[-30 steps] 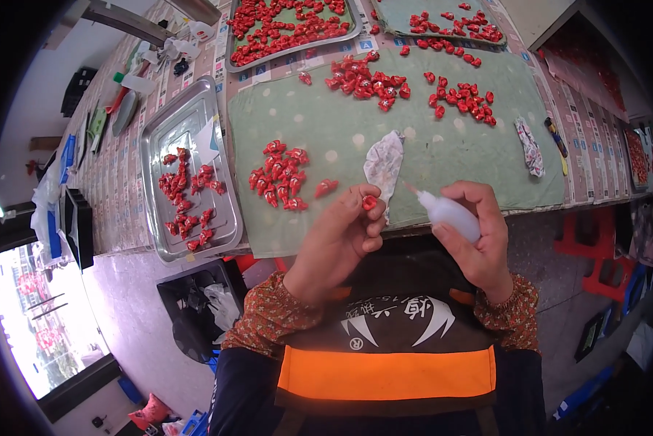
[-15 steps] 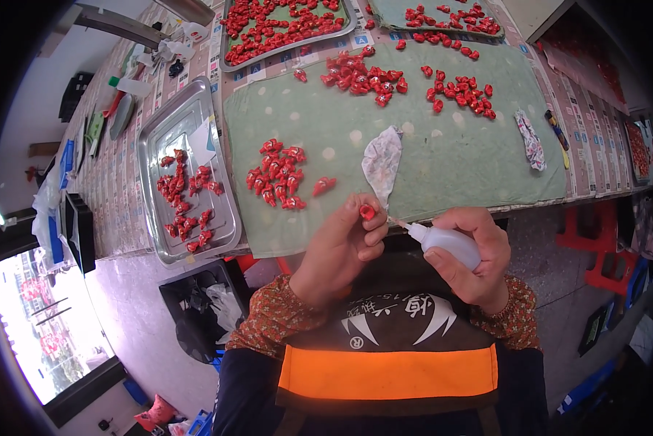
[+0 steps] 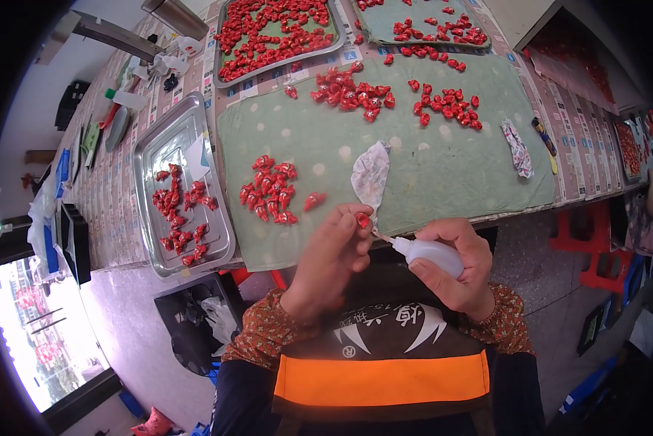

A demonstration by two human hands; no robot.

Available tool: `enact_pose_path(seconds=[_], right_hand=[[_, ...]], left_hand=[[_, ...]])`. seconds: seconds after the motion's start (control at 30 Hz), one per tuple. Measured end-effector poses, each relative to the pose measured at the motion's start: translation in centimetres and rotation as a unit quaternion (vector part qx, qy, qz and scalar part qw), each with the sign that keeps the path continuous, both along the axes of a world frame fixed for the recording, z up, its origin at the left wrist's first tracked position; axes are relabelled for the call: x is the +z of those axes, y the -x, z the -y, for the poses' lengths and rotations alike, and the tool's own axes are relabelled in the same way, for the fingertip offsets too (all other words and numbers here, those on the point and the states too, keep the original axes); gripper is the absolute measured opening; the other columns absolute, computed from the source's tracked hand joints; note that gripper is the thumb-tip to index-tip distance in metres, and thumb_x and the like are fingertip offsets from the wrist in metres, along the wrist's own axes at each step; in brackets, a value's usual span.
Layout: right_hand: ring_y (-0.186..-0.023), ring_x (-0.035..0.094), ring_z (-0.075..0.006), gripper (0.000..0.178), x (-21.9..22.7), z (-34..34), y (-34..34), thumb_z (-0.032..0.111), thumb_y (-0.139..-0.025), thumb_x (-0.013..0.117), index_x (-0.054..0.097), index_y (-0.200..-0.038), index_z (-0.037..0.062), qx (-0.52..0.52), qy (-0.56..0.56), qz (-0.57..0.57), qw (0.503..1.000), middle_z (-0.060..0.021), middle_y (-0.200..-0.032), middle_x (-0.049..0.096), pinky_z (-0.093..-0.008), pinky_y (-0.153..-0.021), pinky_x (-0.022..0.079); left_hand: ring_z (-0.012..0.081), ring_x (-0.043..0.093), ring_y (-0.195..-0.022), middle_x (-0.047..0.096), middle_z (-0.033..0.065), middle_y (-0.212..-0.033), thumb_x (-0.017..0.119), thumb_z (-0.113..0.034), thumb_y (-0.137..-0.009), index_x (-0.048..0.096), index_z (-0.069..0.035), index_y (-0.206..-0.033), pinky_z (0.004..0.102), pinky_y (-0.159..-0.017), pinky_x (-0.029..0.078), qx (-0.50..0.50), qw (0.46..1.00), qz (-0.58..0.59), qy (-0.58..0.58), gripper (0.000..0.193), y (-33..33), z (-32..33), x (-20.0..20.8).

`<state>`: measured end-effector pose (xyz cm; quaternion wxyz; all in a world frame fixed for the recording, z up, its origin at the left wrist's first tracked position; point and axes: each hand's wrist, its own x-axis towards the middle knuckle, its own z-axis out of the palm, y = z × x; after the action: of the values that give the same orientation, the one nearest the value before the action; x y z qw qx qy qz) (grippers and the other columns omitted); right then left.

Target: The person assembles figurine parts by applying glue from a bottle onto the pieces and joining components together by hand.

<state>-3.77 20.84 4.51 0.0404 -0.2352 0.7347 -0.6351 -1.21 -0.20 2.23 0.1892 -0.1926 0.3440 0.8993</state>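
Between the thumb and fingers of my left hand (image 3: pixel 331 251) is a small red figure piece (image 3: pixel 363 220), held just off the table's front edge. My right hand (image 3: pixel 461 265) wraps round a translucent white squeeze bottle (image 3: pixel 434 256). Its thin nozzle points left, and the tip is close to the red piece; whether they touch I cannot tell. Just beyond my left fingertips lies a crumpled white cloth (image 3: pixel 371 174). A cluster of similar red pieces (image 3: pixel 268 190) rests to the left on the green cloth (image 3: pixel 428 171), with a single piece (image 3: pixel 314 200) beside it.
A metal tray (image 3: pixel 221 211) with several red pieces stands at the left. Another full tray (image 3: pixel 339 38) is at the back. More red pieces (image 3: pixel 345 91) lie on the far part of the cloth. A patterned rag (image 3: pixel 516 149) and a yellow-handled tool (image 3: pixel 544 142) lie at the right.
The view has shifted slightly, so the table contents sit a little lower and further left. Both hands keep their holds, with the nozzle still near the red piece.
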Motion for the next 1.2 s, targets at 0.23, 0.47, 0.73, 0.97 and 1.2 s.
enact_pose_path(seconds=[0.23,0.47,0.73,0.97,1.2], right_hand=[[-0.072,0.063,-0.0109,0.030,0.1,0.0,0.0,0.006,-0.080,0.074,0.057,-0.103,0.0002,-0.012,0.003,-0.021,1.000,-0.0075,-0.086,0.066,-0.0225,-0.063,0.049],[-0.067,0.065,-0.0169,0.031,0.0,0.2,-0.1,0.005,-0.077,0.076,0.058,-0.102,0.0004,-0.011,-0.017,-0.066,0.998,-0.0098,-0.084,0.066,-0.0258,-0.060,0.050],[-0.065,0.066,-0.0265,0.028,-0.1,0.4,-0.2,0.007,-0.076,0.077,0.062,-0.099,-0.0001,-0.022,-0.054,-0.142,0.988,-0.0135,-0.080,0.066,-0.0308,-0.058,0.051],[-0.063,0.065,-0.0285,0.028,-0.2,0.4,-0.2,0.006,-0.076,0.077,0.062,-0.098,-0.0005,-0.017,-0.054,-0.150,0.987,-0.0144,-0.076,0.065,-0.0318,-0.056,0.050],[-0.065,0.066,-0.0287,0.030,-0.5,-0.1,-0.2,0.007,-0.077,0.075,0.059,-0.101,-0.0008,0.008,-0.080,-0.155,0.985,-0.0151,-0.082,0.066,-0.0328,-0.058,0.052]], left_hand=[[0.0091,0.046,-0.077,0.048,0.0014,-0.092,0.052,-0.029,-0.100,0.051,-0.006,-0.112,0.0191,-0.055,0.040,0.000,0.997,0.002,-0.076,0.026,-0.2,0.5,-0.8],[0.0115,0.046,-0.085,0.045,0.0028,-0.099,0.051,-0.026,-0.101,0.050,-0.008,-0.109,0.0212,-0.064,0.043,0.002,0.982,-0.005,-0.189,0.020,-0.5,0.1,-1.6],[0.0105,0.045,-0.082,0.047,0.0019,-0.099,0.052,-0.029,-0.099,0.052,-0.008,-0.112,0.0219,-0.064,0.039,-0.019,0.978,-0.009,-0.207,0.025,-0.8,0.0,-2.1],[0.0102,0.044,-0.081,0.047,0.0020,-0.099,0.052,-0.029,-0.099,0.052,-0.009,-0.112,0.0216,-0.064,0.039,-0.024,0.979,-0.004,-0.200,0.024,-0.9,-0.1,-1.9],[0.0099,0.044,-0.081,0.049,0.0021,-0.101,0.050,-0.028,-0.100,0.052,-0.009,-0.114,0.0216,-0.063,0.039,-0.031,0.980,-0.002,-0.196,0.023,-0.9,-0.2,-1.9]])
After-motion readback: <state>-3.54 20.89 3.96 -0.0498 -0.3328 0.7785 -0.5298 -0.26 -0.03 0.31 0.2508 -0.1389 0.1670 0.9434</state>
